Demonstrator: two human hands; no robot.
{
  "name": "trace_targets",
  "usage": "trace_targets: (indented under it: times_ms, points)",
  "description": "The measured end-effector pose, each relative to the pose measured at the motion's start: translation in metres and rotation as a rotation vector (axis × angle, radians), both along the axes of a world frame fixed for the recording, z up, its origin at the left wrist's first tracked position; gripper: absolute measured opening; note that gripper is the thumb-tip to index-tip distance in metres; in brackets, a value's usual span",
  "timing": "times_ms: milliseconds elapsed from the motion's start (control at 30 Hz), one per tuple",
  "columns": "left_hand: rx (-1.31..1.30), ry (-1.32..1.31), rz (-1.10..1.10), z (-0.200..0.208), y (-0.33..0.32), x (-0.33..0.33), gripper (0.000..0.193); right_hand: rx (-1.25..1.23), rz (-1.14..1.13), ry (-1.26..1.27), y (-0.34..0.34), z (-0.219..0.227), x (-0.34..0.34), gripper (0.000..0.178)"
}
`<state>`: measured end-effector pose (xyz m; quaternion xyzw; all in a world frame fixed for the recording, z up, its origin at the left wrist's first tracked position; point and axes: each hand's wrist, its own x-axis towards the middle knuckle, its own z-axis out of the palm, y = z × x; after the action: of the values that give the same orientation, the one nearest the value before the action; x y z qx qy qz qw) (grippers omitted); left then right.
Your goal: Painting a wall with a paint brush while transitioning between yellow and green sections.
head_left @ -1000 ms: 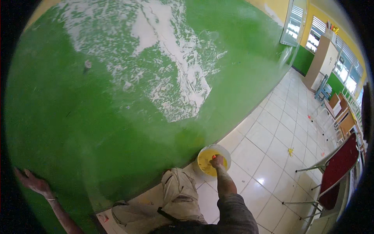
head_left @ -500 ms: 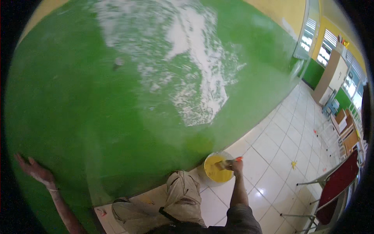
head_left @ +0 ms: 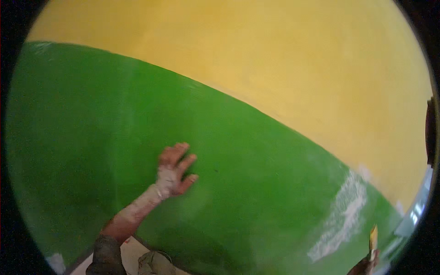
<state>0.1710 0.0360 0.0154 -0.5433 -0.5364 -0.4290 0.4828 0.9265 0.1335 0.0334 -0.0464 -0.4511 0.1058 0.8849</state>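
My left hand (head_left: 176, 169) is open, its fingers spread in front of the green lower part of the wall (head_left: 238, 151). It seems to rest against the wall, though contact is hard to make out. Pale dust covers the wrist and forearm. Low at the right edge, my right hand (head_left: 365, 266) is closed around a paintbrush (head_left: 373, 240), partly cut off by the frame. The brush stands upright with yellow paint on its tip. To its left, a rough white patch (head_left: 341, 220) marks the green wall.
Above a slanting line, the wall turns yellow (head_left: 284, 59). A pale blue-grey window frame (head_left: 415, 211) stands at the far right. Below are a strip of light floor (head_left: 130, 259) and my knee (head_left: 156, 263) in beige trousers.
My view has swung up to the yellow wall; the yellow paint bucket, floor and chairs are out of sight. My right hand has lifted the brush from the bucket. My left hand appears nearer the middle.
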Motion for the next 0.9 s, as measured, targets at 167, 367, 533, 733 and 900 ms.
trace_targets:
  times_ms: [167, 367, 533, 733, 900]
  points:
    - [-0.095, 0.026, 0.014, -0.003, -0.022, -0.006, 0.069, 0.462, 0.247, -0.592, 0.014, 0.194, -0.197, 0.038]
    - [-0.159, 0.035, 0.005, 0.000, -0.008, -0.002, 0.067, 0.570, 0.170, -0.975, -0.087, 0.288, -0.444, 0.019]
    - [-0.156, 0.049, 0.026, -0.001, -0.010, -0.006, 0.065, 0.830, 0.120, -1.092, -0.096, 0.318, -0.554, 0.015]
    - [-0.151, 0.045, 0.026, -0.003, -0.008, -0.005, 0.065, 0.819, 0.177, -1.193, -0.094, 0.321, -0.613, 0.016]
    - [-0.171, 0.030, 0.013, -0.001, -0.006, -0.003, 0.065, 0.921, 0.052, -1.209, -0.080, 0.320, -0.627, 0.015]
